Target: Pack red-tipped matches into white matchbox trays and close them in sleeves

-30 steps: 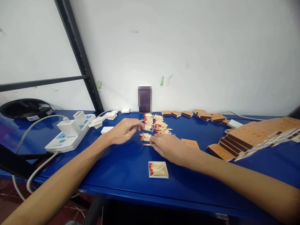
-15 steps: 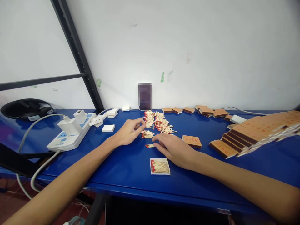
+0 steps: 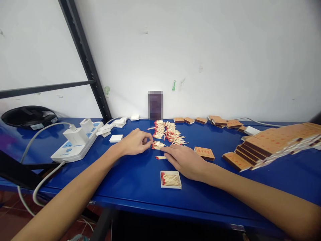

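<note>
My left hand [image 3: 137, 142] has its thumb and forefinger pinched together at the red-headed end of a small row of matches [image 3: 157, 145]; anything between those fingertips is too small to make out. At the row's other end, the outstretched fingers of my right hand [image 3: 187, 161] touch or nearly touch the sticks, thumb apart. A few separate matches [image 3: 159, 157] lie just below, near the right thumb. Closer to me is a white matchbox tray [image 3: 180, 186] filled with matches. Two larger heaps of matches, a left heap [image 3: 159, 130] and a right heap [image 3: 174, 134], spread behind my hands.
A closed matchbox [image 3: 204, 153] lies beside my right wrist, with stacked matchboxes [image 3: 271, 140] farther right. White trays [image 3: 116, 138] and a power strip [image 3: 75, 152] with chargers are on the left. A blurred dark panel [image 3: 155, 105] stands at the wall behind the blue tabletop [image 3: 135, 187].
My left hand has come down from the left heap to the small row, fingers closer together. My right fingertips have shifted slightly left. A match now juts from the left heap's left side.
</note>
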The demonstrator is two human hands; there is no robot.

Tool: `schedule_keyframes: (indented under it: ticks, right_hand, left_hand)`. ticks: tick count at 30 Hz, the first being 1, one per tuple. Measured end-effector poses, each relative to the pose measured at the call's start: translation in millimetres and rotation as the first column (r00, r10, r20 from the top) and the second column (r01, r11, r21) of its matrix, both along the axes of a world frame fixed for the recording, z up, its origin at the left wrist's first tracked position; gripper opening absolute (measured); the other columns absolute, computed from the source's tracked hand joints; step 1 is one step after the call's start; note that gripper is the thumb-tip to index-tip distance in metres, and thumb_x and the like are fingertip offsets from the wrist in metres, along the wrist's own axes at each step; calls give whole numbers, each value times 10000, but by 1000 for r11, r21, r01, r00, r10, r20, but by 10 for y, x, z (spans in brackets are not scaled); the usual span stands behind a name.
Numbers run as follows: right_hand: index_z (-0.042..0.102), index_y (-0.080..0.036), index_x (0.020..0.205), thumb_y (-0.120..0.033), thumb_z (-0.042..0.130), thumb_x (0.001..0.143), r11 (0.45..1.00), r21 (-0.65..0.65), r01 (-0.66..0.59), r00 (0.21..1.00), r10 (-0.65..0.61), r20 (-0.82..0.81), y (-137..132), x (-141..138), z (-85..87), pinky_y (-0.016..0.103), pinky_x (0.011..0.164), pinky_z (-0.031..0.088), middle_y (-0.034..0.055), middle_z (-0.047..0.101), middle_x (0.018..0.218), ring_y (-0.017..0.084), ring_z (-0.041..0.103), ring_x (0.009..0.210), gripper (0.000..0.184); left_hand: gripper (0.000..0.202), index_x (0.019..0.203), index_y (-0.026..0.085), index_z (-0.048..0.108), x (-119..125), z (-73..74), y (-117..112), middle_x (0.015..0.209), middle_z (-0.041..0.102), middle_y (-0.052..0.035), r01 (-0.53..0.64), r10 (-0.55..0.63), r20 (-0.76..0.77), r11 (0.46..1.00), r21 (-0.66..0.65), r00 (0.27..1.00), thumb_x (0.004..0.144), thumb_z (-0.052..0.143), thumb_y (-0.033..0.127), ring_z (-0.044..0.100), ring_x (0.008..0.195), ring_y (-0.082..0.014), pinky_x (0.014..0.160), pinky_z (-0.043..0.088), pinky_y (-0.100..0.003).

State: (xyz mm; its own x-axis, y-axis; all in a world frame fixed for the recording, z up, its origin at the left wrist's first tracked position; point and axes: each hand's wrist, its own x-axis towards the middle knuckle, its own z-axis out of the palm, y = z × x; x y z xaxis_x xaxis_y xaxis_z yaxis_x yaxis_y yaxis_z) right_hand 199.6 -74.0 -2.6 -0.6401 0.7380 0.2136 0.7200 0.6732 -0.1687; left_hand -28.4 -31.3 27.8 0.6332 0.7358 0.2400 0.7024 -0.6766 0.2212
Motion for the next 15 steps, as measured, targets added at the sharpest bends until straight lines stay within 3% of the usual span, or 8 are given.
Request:
schedule_keyframes:
  ticks: [4,9,15]
  right_hand:
    - [588,-210,1245,-260,311,1003,1000,11,0,1000,0,9,12,-11,4,308,711,418,77,688,964,215,639,868,371]
    - [609,-194,1231,-246,319,998,1000,28,-6,1000,5,8,17,-2,-6,297,697,407,81,680,919,201,631,831,376]
    - [609,-208,1243,-253,321,995,999,36,-14,1000,14,-8,22,13,-16,301,685,400,74,680,917,205,629,816,382]
  left_hand:
    - [185,840,167,669,33,2,-35,515,537,49,80,-78,29,994,-76,997,860,506,253,469,457,-85,530,336,-219]
    - [175,916,172,678,55,4,-53,568,544,43,127,-125,35,990,-56,991,857,535,254,486,508,-89,553,354,-215]
    - [209,865,170,683,69,-26,-35,602,566,25,142,-142,-4,989,-43,990,876,546,327,510,531,-99,541,337,-230]
